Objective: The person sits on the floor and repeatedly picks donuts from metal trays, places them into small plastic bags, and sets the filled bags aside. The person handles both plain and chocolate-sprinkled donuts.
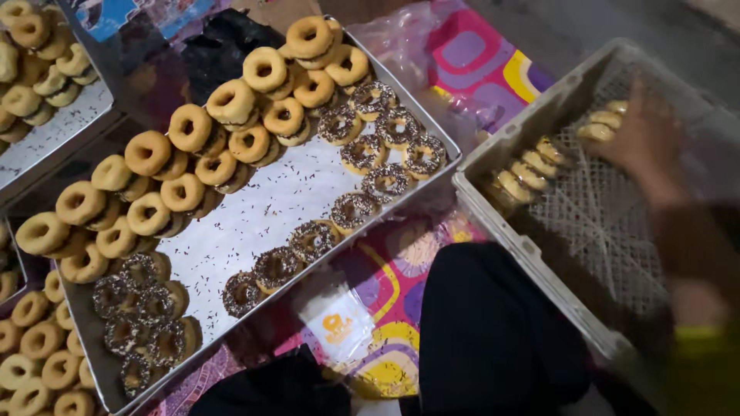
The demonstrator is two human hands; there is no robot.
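Patterned floor mat (470,54) underlies tray (254,223) and crate (493,150); right hand (644,135) is blurred inside, beside stacked donuts (532,166); finger state indeterminable.

Your metal tray (254,219): silver-grey, flecked all over with dark brown sprinkles.

Your plain doughnuts (189,127): golden tan, paler cream along the lower halves.

Your sprinkled doughnuts (385,182): tan rims, tops speckled dark brown and white.

Your crate (532,258): pale grey, with a diamond lattice floor in the same grey.

Doughnuts in your crate (532,163): pale yellow-tan, seen edge-on.

Your floor mat (470,58): magenta and purple, patterned with rounded squares outlined in white, with yellow patches.

Your small plastic bag (338,323): translucent white with an orange mark.

Your trousers (493,331): plain black.

Your sleeve cuff (697,333): yellow-green band on dark brown.
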